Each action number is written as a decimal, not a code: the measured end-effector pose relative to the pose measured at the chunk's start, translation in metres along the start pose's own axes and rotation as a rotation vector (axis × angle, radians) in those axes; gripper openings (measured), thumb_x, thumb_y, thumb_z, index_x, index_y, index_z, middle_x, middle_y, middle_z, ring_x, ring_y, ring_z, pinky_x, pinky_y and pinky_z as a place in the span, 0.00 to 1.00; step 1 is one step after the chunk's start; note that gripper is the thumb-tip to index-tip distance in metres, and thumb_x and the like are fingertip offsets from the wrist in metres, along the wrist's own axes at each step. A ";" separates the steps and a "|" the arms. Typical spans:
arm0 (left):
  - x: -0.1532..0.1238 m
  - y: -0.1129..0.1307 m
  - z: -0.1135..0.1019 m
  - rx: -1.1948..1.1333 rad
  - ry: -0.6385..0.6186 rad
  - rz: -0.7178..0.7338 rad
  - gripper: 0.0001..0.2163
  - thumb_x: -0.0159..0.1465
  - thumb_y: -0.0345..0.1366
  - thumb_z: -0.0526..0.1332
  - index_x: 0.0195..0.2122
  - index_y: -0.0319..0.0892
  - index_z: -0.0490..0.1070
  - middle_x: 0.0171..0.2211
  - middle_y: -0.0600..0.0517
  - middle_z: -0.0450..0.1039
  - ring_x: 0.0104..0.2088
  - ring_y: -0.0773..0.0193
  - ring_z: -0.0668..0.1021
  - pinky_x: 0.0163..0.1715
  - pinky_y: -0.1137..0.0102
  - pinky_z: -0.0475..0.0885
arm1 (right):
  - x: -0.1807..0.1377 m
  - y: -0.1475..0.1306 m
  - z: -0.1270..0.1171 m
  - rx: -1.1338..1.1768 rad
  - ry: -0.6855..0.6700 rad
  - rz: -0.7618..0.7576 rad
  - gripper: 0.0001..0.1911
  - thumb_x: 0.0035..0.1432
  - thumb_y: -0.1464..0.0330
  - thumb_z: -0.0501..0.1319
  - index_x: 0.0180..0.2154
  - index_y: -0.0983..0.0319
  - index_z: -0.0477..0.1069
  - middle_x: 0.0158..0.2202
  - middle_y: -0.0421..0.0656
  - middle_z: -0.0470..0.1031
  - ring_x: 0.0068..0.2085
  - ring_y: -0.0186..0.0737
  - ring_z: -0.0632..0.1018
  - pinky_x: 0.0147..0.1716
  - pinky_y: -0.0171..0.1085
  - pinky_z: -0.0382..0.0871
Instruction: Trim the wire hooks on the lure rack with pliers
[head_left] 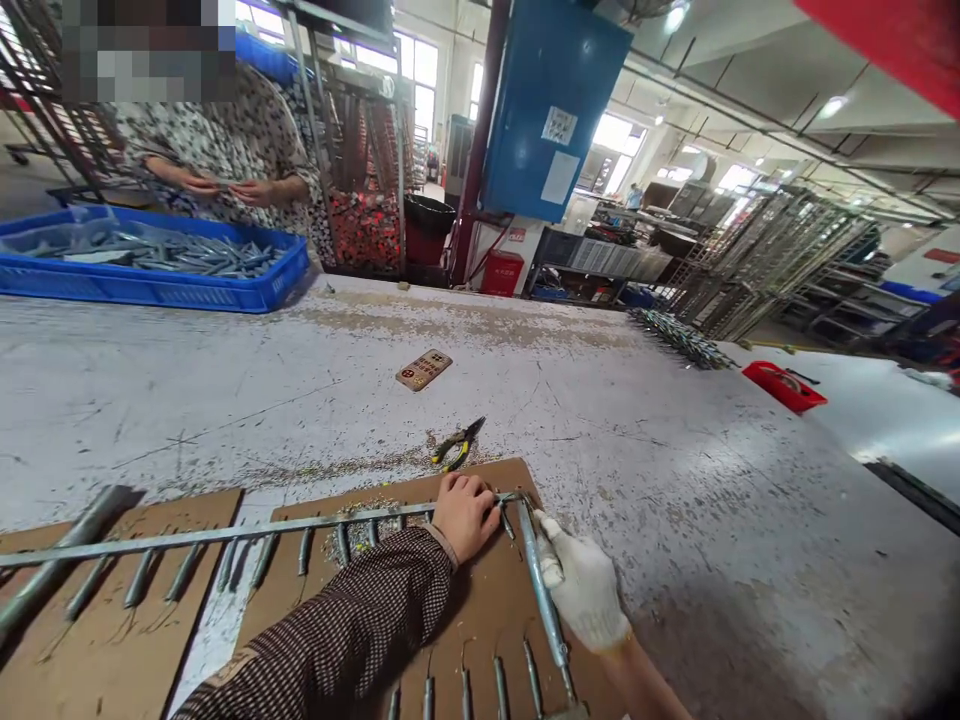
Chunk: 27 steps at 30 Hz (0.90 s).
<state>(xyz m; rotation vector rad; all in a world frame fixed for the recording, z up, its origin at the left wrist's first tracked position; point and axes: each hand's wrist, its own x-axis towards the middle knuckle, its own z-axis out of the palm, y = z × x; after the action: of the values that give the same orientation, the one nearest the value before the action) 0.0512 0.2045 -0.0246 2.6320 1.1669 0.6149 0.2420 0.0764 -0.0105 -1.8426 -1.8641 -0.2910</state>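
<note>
- Head view: the left hand (pixel 465 515), in a brown checked sleeve, rests on the top corner of a metal frame (pixel 225 535). Its fingers are curled shut over the frame's long bar.
- The right hand (pixel 583 590) wears a white glove. Its fingers are closed around the frame's side bar, which runs down from that same corner towards the camera.
- The metal frame lies flat across the near edge of the tabletop (pixel 675 480), on brown cardboard sheets (pixel 480 620). Short prongs hang in a row from its long bar, and more prongs show at the bottom edge of the picture.
- Small metal scraps lie scattered on the cardboard and the tabletop around the left hand.
- Pliers (pixel 457 445) with yellow and black handles lie on the tabletop just beyond the left hand, not touching it.
- Farther out lies a small brown card (pixel 424 369) with printed marks too small to read.
- At the far left stands a blue crate (pixel 150 285) full of grey metal pieces, and behind it is a person (pixel 217 150) in a patterned top.
- A red tray (pixel 784 386) sits at the far right.
- A blue cabinet (pixel 551 100) in the background carries two paper labels whose writing cannot be read.
</note>
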 end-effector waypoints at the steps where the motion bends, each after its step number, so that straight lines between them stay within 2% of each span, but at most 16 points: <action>1: 0.000 0.000 0.001 0.007 0.006 0.005 0.08 0.66 0.40 0.61 0.32 0.44 0.75 0.38 0.51 0.75 0.42 0.57 0.74 0.54 0.54 0.60 | -0.001 0.001 0.000 0.029 0.014 0.027 0.23 0.63 0.72 0.54 0.58 0.59 0.73 0.30 0.42 0.78 0.28 0.40 0.74 0.32 0.36 0.64; 4: -0.001 0.001 0.002 0.028 0.036 0.009 0.09 0.66 0.41 0.61 0.31 0.44 0.75 0.37 0.50 0.75 0.40 0.58 0.73 0.53 0.55 0.61 | -0.001 0.001 -0.001 0.109 0.060 -0.012 0.23 0.66 0.69 0.55 0.61 0.61 0.70 0.32 0.44 0.78 0.33 0.41 0.75 0.36 0.36 0.66; 6: -0.001 0.001 0.003 0.035 0.052 0.008 0.10 0.66 0.41 0.61 0.30 0.44 0.75 0.36 0.50 0.74 0.40 0.59 0.73 0.53 0.55 0.61 | 0.001 0.001 -0.001 0.057 0.018 -0.063 0.25 0.62 0.72 0.55 0.60 0.59 0.72 0.30 0.43 0.78 0.31 0.41 0.75 0.34 0.35 0.65; 9: -0.001 0.001 0.006 0.027 0.060 0.017 0.08 0.65 0.40 0.62 0.30 0.44 0.74 0.35 0.51 0.74 0.39 0.59 0.73 0.53 0.56 0.61 | 0.004 0.001 -0.002 -0.046 -0.050 -0.017 0.25 0.60 0.73 0.55 0.57 0.56 0.74 0.26 0.40 0.76 0.27 0.39 0.73 0.29 0.34 0.62; 11: -0.001 0.001 0.007 0.020 0.066 0.025 0.08 0.65 0.40 0.62 0.30 0.44 0.74 0.35 0.51 0.74 0.39 0.59 0.73 0.54 0.56 0.60 | 0.005 0.001 -0.004 0.014 0.016 0.009 0.22 0.64 0.71 0.55 0.58 0.58 0.73 0.28 0.41 0.77 0.28 0.39 0.74 0.31 0.34 0.63; 14: -0.001 0.001 0.009 0.017 0.077 0.023 0.08 0.65 0.40 0.62 0.30 0.44 0.74 0.35 0.51 0.74 0.40 0.59 0.73 0.54 0.55 0.60 | 0.004 0.001 -0.005 0.084 0.099 -0.056 0.22 0.66 0.69 0.55 0.60 0.62 0.71 0.30 0.43 0.78 0.31 0.40 0.75 0.35 0.35 0.66; 16: -0.001 0.001 0.010 0.019 0.083 0.016 0.08 0.65 0.40 0.62 0.30 0.44 0.74 0.35 0.51 0.74 0.40 0.59 0.73 0.54 0.55 0.60 | 0.002 0.000 -0.004 0.010 0.029 -0.103 0.23 0.64 0.70 0.54 0.59 0.60 0.72 0.27 0.42 0.77 0.29 0.40 0.74 0.32 0.35 0.64; 18: -0.001 0.001 0.010 0.022 0.084 0.019 0.08 0.64 0.40 0.62 0.29 0.43 0.74 0.35 0.51 0.74 0.39 0.59 0.73 0.53 0.56 0.60 | 0.002 0.000 -0.004 -0.059 -0.028 -0.082 0.23 0.64 0.71 0.52 0.57 0.58 0.73 0.25 0.40 0.75 0.26 0.39 0.72 0.29 0.35 0.62; 21: -0.001 0.001 0.009 0.016 0.079 0.032 0.08 0.64 0.40 0.62 0.29 0.44 0.74 0.35 0.51 0.74 0.39 0.59 0.73 0.53 0.56 0.61 | 0.001 -0.001 -0.008 0.020 0.073 -0.032 0.20 0.67 0.68 0.54 0.59 0.61 0.72 0.29 0.43 0.78 0.29 0.39 0.75 0.33 0.35 0.65; 23: -0.001 0.001 0.009 0.012 0.077 0.029 0.09 0.65 0.40 0.62 0.29 0.44 0.74 0.35 0.51 0.74 0.39 0.59 0.73 0.53 0.56 0.61 | 0.001 -0.001 -0.009 0.080 0.125 -0.066 0.21 0.67 0.67 0.56 0.60 0.63 0.70 0.33 0.46 0.79 0.33 0.41 0.76 0.36 0.36 0.67; 25: -0.001 0.001 0.009 0.014 0.076 0.018 0.09 0.65 0.40 0.62 0.29 0.43 0.74 0.35 0.50 0.74 0.40 0.59 0.73 0.53 0.55 0.61 | 0.001 -0.001 -0.008 0.035 0.055 -0.105 0.23 0.65 0.70 0.55 0.60 0.61 0.71 0.30 0.43 0.78 0.31 0.42 0.76 0.34 0.36 0.67; 27: -0.001 0.002 0.010 0.018 0.074 0.012 0.09 0.64 0.40 0.63 0.29 0.43 0.74 0.35 0.50 0.74 0.39 0.59 0.73 0.53 0.55 0.61 | 0.001 0.001 -0.006 -0.049 -0.039 -0.081 0.24 0.62 0.72 0.54 0.58 0.57 0.73 0.24 0.39 0.75 0.26 0.40 0.74 0.28 0.35 0.63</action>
<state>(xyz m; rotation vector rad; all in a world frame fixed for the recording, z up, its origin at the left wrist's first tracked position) 0.0558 0.2026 -0.0331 2.6543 1.1827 0.7133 0.2442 0.0746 -0.0046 -1.8195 -1.9776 -0.3335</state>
